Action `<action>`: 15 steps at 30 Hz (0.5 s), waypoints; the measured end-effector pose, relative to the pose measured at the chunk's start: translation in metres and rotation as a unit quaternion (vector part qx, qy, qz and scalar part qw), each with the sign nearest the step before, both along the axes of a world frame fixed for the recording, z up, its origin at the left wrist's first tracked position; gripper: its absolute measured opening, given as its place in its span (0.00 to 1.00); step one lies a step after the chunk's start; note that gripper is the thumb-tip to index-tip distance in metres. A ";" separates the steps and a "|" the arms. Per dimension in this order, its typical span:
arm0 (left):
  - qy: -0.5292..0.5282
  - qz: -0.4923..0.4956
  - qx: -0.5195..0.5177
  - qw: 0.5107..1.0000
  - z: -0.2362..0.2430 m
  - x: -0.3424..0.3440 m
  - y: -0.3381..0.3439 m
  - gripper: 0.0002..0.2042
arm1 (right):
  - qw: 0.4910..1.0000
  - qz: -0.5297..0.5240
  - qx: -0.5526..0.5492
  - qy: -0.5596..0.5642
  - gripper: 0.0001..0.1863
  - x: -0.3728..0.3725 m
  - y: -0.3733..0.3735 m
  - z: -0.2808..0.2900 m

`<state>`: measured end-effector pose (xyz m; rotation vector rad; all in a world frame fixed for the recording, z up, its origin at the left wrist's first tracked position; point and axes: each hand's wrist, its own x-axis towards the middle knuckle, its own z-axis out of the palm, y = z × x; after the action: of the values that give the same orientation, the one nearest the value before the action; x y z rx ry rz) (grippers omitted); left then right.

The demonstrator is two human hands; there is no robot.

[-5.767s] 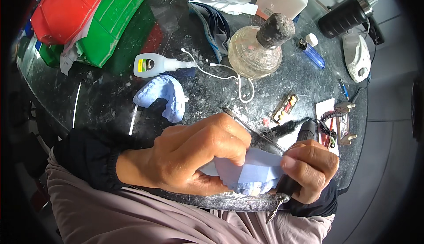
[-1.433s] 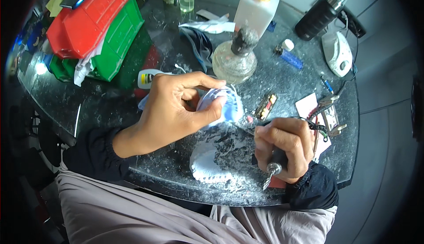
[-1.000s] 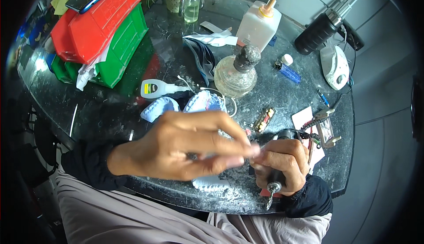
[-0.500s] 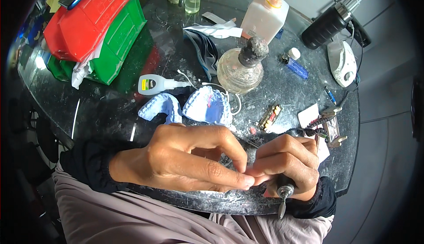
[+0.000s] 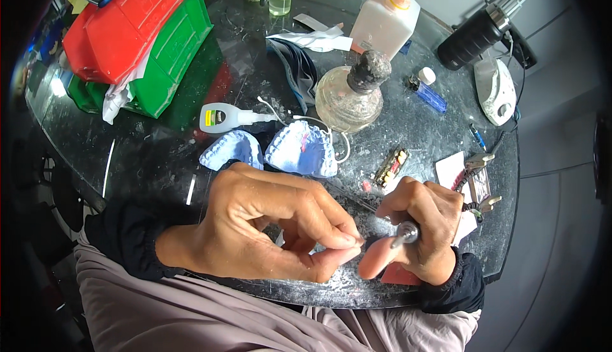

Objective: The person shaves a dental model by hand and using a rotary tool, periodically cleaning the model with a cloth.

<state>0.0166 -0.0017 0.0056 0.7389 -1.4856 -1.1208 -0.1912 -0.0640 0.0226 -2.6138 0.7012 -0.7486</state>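
My left hand (image 5: 261,215) is closed in a pinch, thumb against fingertips, over the near edge of the table. Whatever lies between those fingertips is too small to make out. Just to its right, my right hand (image 5: 433,221) is wrapped round a rotary handpiece (image 5: 406,233), whose metal tip is blurred and points down toward the outstretched thumb. A small gap separates the two hands. Beyond the left hand lie two blue dental casts, a horseshoe-shaped one (image 5: 231,150) and a fuller one (image 5: 299,151) with pink marks. A pink piece (image 5: 400,275) shows beneath the right hand.
A squeeze bottle (image 5: 226,118) lies behind the casts. A glass spirit burner (image 5: 349,106) and a square plastic bottle (image 5: 385,19) stand farther back. Red (image 5: 127,27) and green (image 5: 172,58) bins are stacked at left. A white control box (image 5: 494,94) sits at right. Dust covers the dark table.
The hands have come apart; before, their fingertips met. My left fingers have drawn into a tighter pinch. My right hand has turned, swinging the handpiece tip up and stretching out its thumb.
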 end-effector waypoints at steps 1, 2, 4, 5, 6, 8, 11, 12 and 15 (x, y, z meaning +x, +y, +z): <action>0.021 -0.002 0.026 0.999 0.000 -0.001 0.001 0.10 | 1.000 -0.004 -0.014 -0.008 0.31 0.002 0.000 -0.004; 0.022 -0.004 0.027 0.999 -0.001 -0.002 0.002 0.10 | 1.000 -0.005 -0.013 -0.007 0.31 0.002 0.001 -0.004; 0.045 0.001 0.056 0.997 -0.001 -0.004 0.004 0.10 | 1.000 0.007 -0.014 0.014 0.31 0.002 0.002 -0.004; 0.046 -0.001 0.057 0.997 -0.001 -0.005 0.004 0.10 | 1.000 0.004 -0.014 0.009 0.31 0.003 0.002 -0.005; 0.056 0.001 0.072 0.996 -0.001 -0.006 0.005 0.10 | 1.000 0.003 -0.012 0.008 0.31 0.003 0.003 -0.005; 0.064 0.004 0.088 0.994 -0.001 -0.007 0.006 0.10 | 1.000 -0.007 -0.015 0.016 0.32 0.003 0.004 -0.004; 0.080 -0.003 0.104 0.991 -0.002 -0.007 0.006 0.10 | 0.999 -0.012 -0.030 0.024 0.32 0.003 0.005 -0.006; 0.082 -0.003 0.111 0.990 -0.002 -0.007 0.006 0.10 | 0.999 -0.013 -0.029 0.024 0.32 0.003 0.006 -0.006; 0.082 -0.001 0.117 0.990 -0.001 -0.007 0.006 0.09 | 0.999 -0.013 -0.043 0.030 0.33 0.004 0.006 -0.006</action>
<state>0.0095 0.0045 0.0046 0.7853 -1.2311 -1.3405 -0.1874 -0.0577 0.0169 -2.7208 0.7381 -0.7261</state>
